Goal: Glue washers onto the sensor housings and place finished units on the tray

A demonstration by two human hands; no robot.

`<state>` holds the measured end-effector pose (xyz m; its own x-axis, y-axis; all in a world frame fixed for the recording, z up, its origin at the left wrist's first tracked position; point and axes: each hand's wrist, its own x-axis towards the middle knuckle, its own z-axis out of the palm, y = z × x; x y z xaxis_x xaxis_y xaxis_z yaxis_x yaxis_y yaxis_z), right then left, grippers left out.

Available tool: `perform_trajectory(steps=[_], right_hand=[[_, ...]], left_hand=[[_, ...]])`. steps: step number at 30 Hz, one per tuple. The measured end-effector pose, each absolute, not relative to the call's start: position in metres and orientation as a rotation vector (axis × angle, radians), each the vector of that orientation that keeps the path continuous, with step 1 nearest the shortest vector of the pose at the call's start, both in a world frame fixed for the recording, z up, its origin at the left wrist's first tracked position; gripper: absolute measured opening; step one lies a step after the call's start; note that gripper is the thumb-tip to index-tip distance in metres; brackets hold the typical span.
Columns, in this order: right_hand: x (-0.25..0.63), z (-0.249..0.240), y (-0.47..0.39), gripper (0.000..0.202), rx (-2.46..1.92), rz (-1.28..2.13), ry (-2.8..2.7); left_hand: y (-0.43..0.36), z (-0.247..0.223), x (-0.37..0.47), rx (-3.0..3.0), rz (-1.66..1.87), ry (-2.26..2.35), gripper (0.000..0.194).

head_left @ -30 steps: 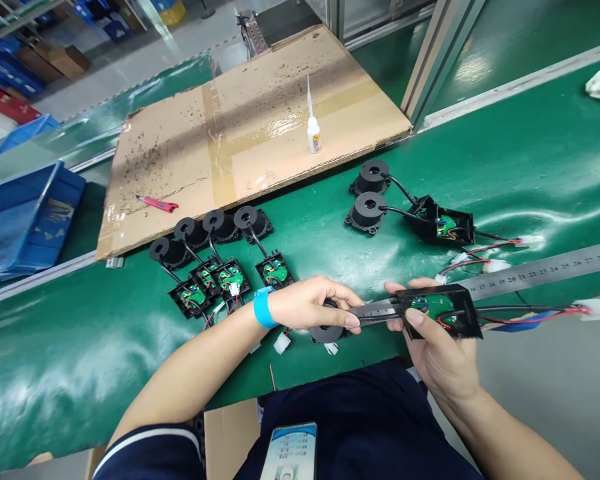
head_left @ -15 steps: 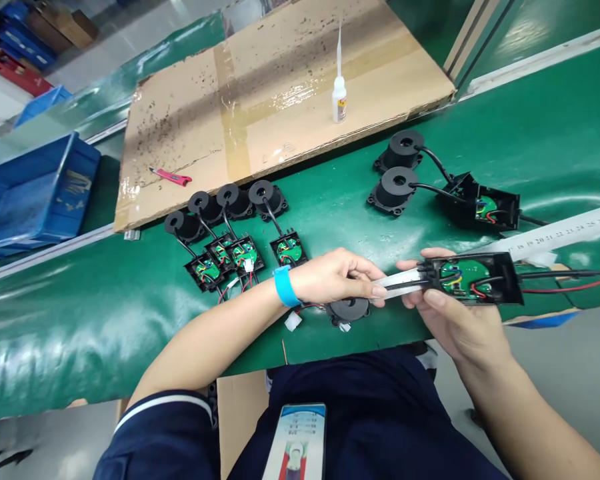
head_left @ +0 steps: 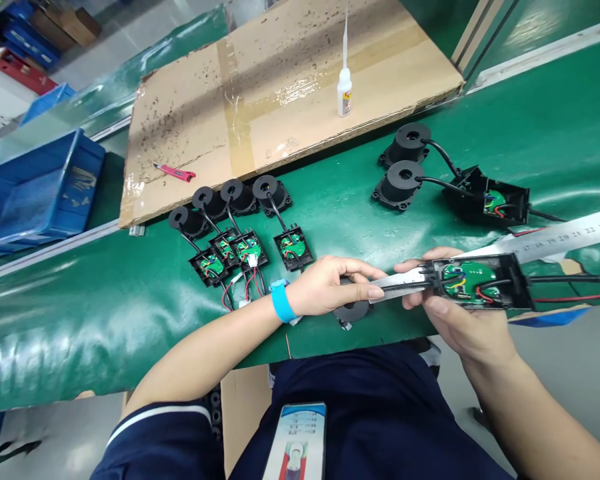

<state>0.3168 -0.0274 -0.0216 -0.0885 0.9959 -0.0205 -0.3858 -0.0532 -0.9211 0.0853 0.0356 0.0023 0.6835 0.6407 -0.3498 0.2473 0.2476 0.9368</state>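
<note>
Black open housing (head_left: 517, 283), held over the table (head_left: 70, 313) near its front edge: green circuit board (head_left: 473, 273) inside, yellow and red wires. Right hand (head_left: 473, 327): thumb and fingers gripping the housing. Left hand (head_left: 327, 290): pinching the black cable (head_left: 405, 287) and end of a steel ruler (head_left: 570, 237), numerals 20, 21, 22 readable. Beyond: black round-bodied parts (head_left: 399, 185), four left, two right. Farthest, on cardboard (head_left: 185, 127): red cutter (head_left: 177, 174); upright white bottle (head_left: 345, 97), yellow-and-red label, print too small to read.
</note>
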Motion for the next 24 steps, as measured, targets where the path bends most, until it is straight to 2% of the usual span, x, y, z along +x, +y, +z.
perform_trajectory(steps=[3, 13, 17, 21, 24], right_hand=[[0.318, -0.021, -0.025, 0.047, -0.912, 1.459, -0.944], [0.316, -0.026, -0.027, 0.048, -0.871, 1.446, -0.963], [0.319, -0.028, -0.029, 0.048, -0.843, 1.465, -0.974], [0.325, -0.024, -0.029, 0.059, -0.873, 1.482, -1.017], [0.332, -0.024, -0.029, 0.058, -0.908, 1.494, -1.041]], left_hand=[[0.04, 0.003, 0.087, 1.352, 0.273, 0.801, 0.048], [0.053, 0.01, 0.086, 1.323, 0.155, 0.693, 0.036], [0.053, 0.009, 0.087, 1.326, 0.14, 0.733, 0.041], [0.052, 0.008, 0.087, 1.341, 0.166, 0.728, 0.043], [0.051, 0.008, 0.087, 1.357, 0.181, 0.718, 0.042]])
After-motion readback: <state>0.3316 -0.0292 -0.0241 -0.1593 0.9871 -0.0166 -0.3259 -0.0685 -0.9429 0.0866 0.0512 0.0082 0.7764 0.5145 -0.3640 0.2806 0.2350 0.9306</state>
